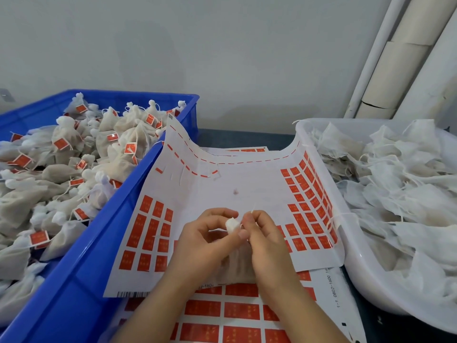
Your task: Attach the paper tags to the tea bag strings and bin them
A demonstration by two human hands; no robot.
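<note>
a: where's the tea bag (232,225) right now?
b: over the middle of the sticker sheet (247,186), toward the front edge of the worktop (247,138). the left hand (205,235) pinches its gathered white neck, fingers curled round it. the pouch hangs below, mostly hidden by both hands.
a: and the right hand (263,233)?
b: closed in a pinch on the string (253,210), whose end pokes up past the fingertips. i can't tell whether a tag is on it yet.
a: how will it handle?
b: i'd judge it light and limp: thin mesh, loose filling, a thread that slips and curls. best held at the knotted neck, with the string pinched close to its end so a red tag (146,204) can fold round it.
a: and then?
b: the blue crate (138,186) at the left edge holds tagged bags. the white tub (343,219) at the right edge holds bare ones.
</note>
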